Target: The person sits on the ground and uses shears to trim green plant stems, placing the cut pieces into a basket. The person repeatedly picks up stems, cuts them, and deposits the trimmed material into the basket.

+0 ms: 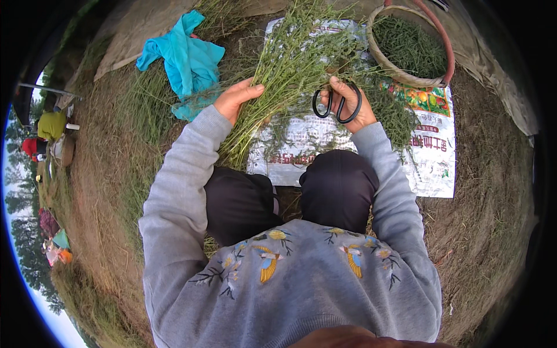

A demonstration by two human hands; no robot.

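My left hand holds a bundle of long-stemmed green plants by the stems, with the leafy tops fanned away from me to the upper right. In my right hand is a pair of scissors with black loop handles; the blades are hidden among the foliage. Beneath the plants lies a flat, printed white sack strewn with leafy sprigs. Past my right hand stands a round basket with a reddish handle, holding cut dark green sprigs.
A turquoise cloth lies on plant stalks beyond my left hand. More cut stalks lie on the dirt at left, and a tan sheet spreads behind. Several people are at the far left. My knees are close to the sack's near edge.
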